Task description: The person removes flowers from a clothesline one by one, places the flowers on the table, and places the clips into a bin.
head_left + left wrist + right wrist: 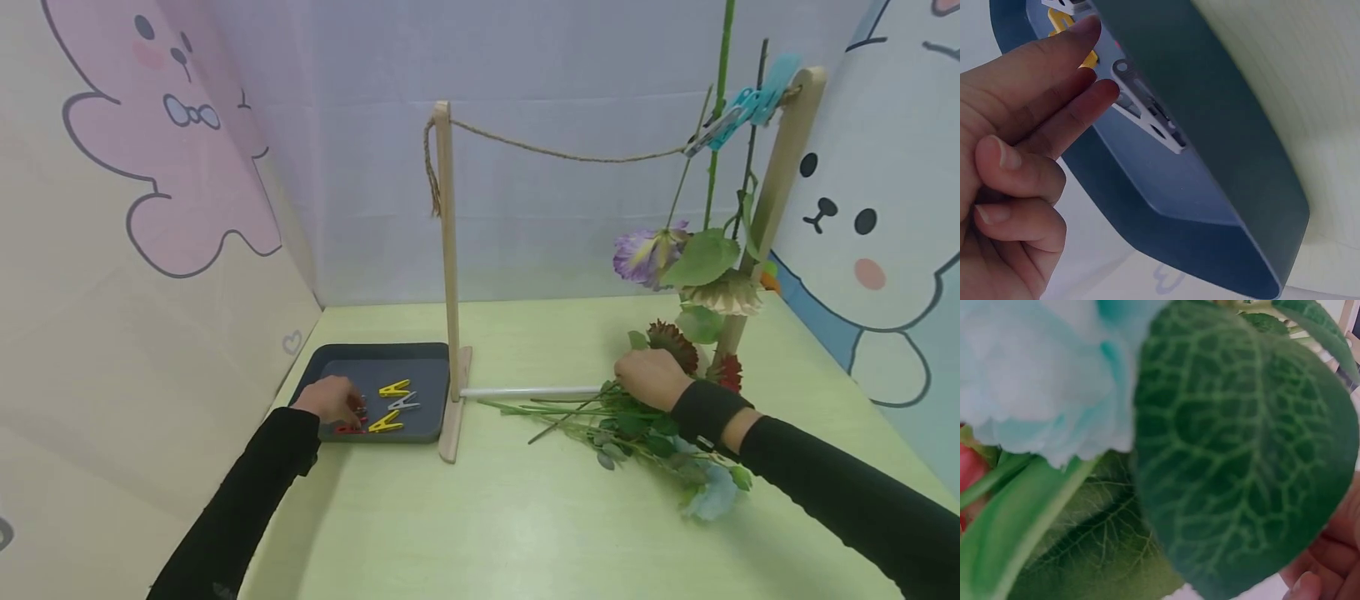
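By the tray's [382, 351] left edge, the left hand [334, 399] reaches loosely, empty, beside clothespins [386, 423], while whether the right hand [651, 377] grasps the flowers [712, 492] I cannot tell.

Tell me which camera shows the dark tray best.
The head view: nearly the whole dark tray shows, the left hand covering some. The left wrist view shows only part, close up; in the right wrist view, I can't identify it.
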### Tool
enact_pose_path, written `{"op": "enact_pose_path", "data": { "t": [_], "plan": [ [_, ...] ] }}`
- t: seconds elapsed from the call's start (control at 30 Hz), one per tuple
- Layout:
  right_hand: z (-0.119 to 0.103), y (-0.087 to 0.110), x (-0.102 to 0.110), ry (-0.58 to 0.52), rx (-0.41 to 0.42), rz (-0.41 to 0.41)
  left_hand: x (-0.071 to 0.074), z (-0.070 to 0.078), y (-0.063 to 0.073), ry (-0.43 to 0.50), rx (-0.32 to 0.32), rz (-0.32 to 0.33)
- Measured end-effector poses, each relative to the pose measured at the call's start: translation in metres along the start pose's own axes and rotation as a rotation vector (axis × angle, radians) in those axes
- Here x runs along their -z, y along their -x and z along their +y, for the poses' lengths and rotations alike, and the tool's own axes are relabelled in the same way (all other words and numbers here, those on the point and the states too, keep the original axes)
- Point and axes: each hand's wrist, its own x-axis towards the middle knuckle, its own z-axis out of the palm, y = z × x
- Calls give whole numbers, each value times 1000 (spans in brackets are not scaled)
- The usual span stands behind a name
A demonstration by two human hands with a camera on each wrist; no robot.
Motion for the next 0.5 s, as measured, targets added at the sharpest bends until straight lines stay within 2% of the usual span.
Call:
{"op": "enact_pose_path", "data": {
  "t": [0.17, 0.3, 0.4, 0.5],
  "plan": [
    [1, 0, 4, -27, -6, -21, 5, 0, 0, 0, -8, 11],
    [1, 1, 9, -44, 6, -4, 20, 12, 3, 3, -21, 30],
    [2, 1, 17, -46, 13, 22, 37, 24, 6, 9, -71, 41],
    [2, -1, 28, -58, 5, 25, 54, 39, 8, -8, -151, 45]
  ]
}}
